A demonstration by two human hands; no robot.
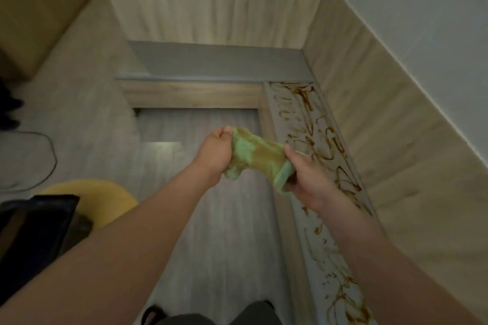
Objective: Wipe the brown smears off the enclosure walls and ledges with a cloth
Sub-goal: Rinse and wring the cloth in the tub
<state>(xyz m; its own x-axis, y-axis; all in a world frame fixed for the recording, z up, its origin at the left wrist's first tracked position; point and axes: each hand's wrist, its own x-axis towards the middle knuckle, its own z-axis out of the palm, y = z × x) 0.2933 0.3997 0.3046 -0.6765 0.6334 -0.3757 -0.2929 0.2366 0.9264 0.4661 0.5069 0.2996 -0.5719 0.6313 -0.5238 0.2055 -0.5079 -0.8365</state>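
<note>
Brown smears point(331, 140) along pale wooden ledge point(303, 221)

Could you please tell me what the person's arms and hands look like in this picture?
The left hand and right hand wear no gloves. The left forearm and right forearm are bare to the frame's edge: no sleeves, watch or bracelet show. Rings cannot be made out.

Both hands, left hand point(215, 152) and right hand point(307, 177), grip stained green cloth point(257, 155) stretched between them, beside brown-smeared ledge point(317, 140).
</note>
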